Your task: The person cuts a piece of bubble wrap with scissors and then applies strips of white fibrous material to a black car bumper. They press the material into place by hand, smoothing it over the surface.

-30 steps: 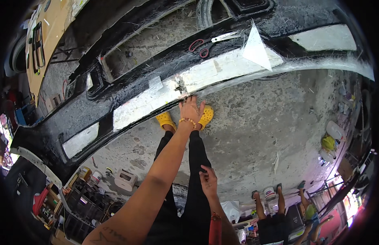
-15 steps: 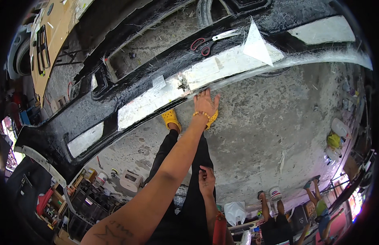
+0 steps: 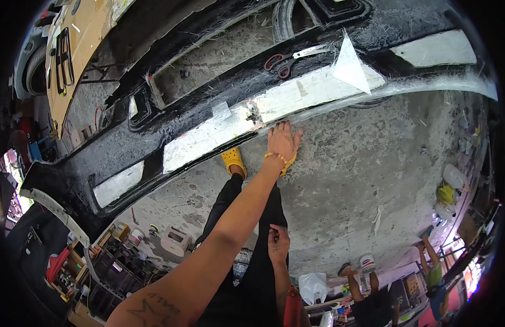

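Observation:
A long black panel (image 3: 200, 111), rough and shaped like a vehicle bumper, with loose fibres and white patches, crosses in front of me. My left hand (image 3: 283, 143) reaches out palm down, its fingers extended and fingertips at the panel's near lower edge; thumb stands apart. Whether they press on it I cannot tell. My right hand (image 3: 278, 243) is by my right thigh, fingers curled in; anything inside is hidden. On the panel lie scissors (image 3: 288, 61) with dark red handles, a white triangular sheet (image 3: 350, 64) and a small pale square piece (image 3: 221, 111).
Concrete floor (image 3: 339, 191) lies below, with my yellow clogs (image 3: 233, 161) under the panel. Cardboard (image 3: 72, 71) with black frames is at far left. Cluttered boxes and tools (image 3: 108, 261) stand lower left. Near a white bucket (image 3: 367, 263), other people (image 3: 372, 305) are at lower right.
The panel appears slightly right and lower in view. My left hand stays by its edge, thumb a bit wider. My right hand hardly moves. The people at lower right have shifted.

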`<state>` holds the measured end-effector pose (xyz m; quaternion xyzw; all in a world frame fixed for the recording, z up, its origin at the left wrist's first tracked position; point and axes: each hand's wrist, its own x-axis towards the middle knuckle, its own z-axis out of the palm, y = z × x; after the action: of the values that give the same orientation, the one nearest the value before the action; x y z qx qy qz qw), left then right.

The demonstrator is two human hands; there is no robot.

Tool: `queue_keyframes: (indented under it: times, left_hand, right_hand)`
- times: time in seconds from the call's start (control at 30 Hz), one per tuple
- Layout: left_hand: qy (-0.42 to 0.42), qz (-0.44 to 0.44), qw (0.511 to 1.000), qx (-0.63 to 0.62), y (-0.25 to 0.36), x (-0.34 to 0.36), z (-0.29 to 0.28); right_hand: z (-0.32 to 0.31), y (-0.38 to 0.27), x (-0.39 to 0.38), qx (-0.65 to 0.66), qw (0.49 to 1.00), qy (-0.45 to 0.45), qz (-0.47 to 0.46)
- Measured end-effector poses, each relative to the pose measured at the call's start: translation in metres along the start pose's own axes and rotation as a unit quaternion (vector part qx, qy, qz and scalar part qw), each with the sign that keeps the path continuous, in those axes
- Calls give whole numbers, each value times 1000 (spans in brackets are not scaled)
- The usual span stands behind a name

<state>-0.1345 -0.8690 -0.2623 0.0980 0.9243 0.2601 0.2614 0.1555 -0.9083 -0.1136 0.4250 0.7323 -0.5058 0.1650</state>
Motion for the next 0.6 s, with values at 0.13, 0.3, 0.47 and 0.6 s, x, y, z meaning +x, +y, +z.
queue_keyframes:
  times: [0.13,0.3,0.47,0.6]
  left_hand:
    - [54,45,997,-15,-24,-31,-14]
    - [42,14,999,1,-43,-36,-20]
    - [35,21,999,13,-37,-30,-16]
    - [42,50,998,-24,-21,-17,-6]
  right_hand:
    - [1,-7,2,1,1000,-4,17]
    - [4,-9,3,-3,1000,-12,19]
    - [1,-11,8,-22,999,-16,22]
    - [2,-9,8,-23,1000,-18,-2]
